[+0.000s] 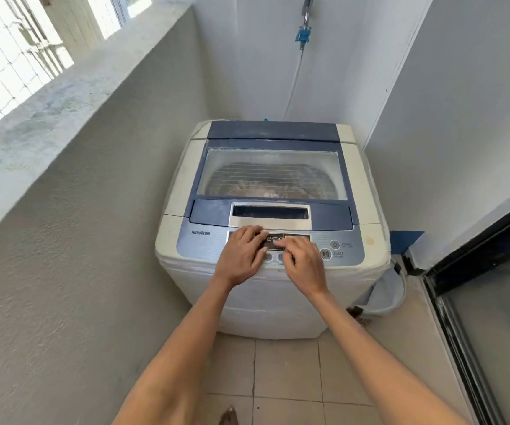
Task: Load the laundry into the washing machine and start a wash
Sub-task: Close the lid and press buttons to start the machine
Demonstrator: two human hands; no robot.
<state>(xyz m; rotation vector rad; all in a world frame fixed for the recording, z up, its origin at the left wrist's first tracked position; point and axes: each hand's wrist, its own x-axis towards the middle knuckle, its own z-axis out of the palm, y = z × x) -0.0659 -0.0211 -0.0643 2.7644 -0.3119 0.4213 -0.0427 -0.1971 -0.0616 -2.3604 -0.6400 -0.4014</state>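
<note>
Top-loader washing machine sits in the corner, lid shut flat. Through the lid window I can make out the drum and something pale and orange-ish low inside; probably the laundry, but glare blurs it, so I won't swear to it. No clothes visible outside the machine.

Both my hands are on the control panel at the front. Left hand lies flat, fingers straight and spread a little, fingertips over the left part of the dark display. Right hand is lightly curled, fingertips at the row of round buttons below the display; holds nothing. Whether any finger is really pressing, cannot tell.

My judgement: loading is done and I'm on cycle setup, start not yet pressed. The start/pause button is just beside my right hand, to its right, untouched. Power button sits above it.

To do this step well:
- use one fingertip per button, not the flat hand, or I hit two at once
- lift the left hand off the display so I can read it; right now it covers the display
- check that the display is lit before choosing a programme; can't tell from here
- press start/pause last, one firm press, square on
- avoid the power button, it's close by

Tap and hose on the back wall; whether the water is on, can't tell.
</note>
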